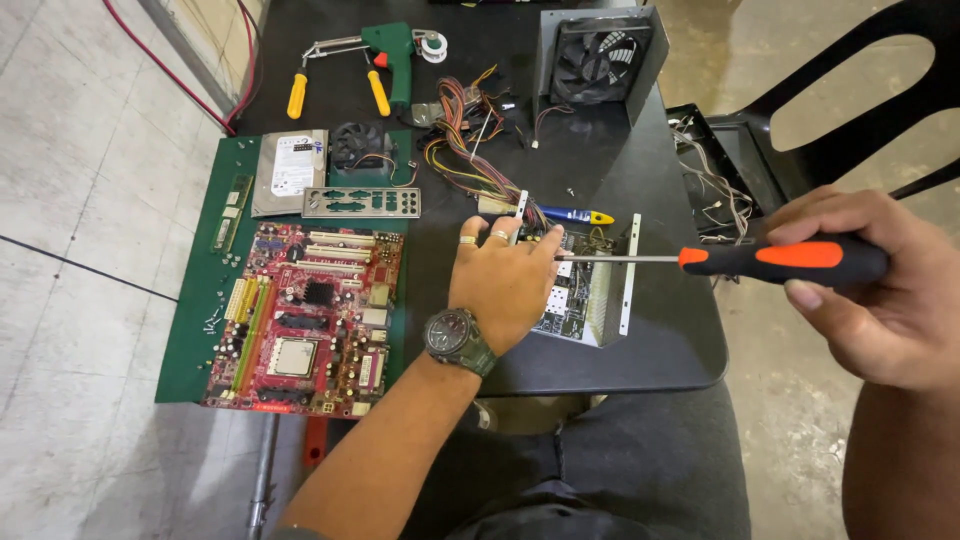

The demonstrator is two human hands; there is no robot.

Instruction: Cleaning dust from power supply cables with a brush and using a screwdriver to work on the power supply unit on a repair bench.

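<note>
A: While your left hand (503,283) lies flat on the open power supply box (590,295), fingers spread across its top, where does the box sit?

B: Near the front edge of the black desk (660,345), at about three o'clock from the red circuit board (305,320). Your right hand (880,300) is wrapped shut around the orange and black handle of the screwdriver (700,260), whose tip reaches the box just beside your left fingertips.

A: How would you say the box will handle?

B: I'd judge it stiff and fairly heavy for its size, with thin sheet-metal walls whose edges may be sharp. The parts inside look fragile, so take hold by the outer walls, not the innards.

A: And the wire bundle (470,150)?

B: Soft and floppy, trailing from the box toward twelve o'clock, with a fan (598,60) in its metal frame farther back. It could snag when the box is shifted.
</note>
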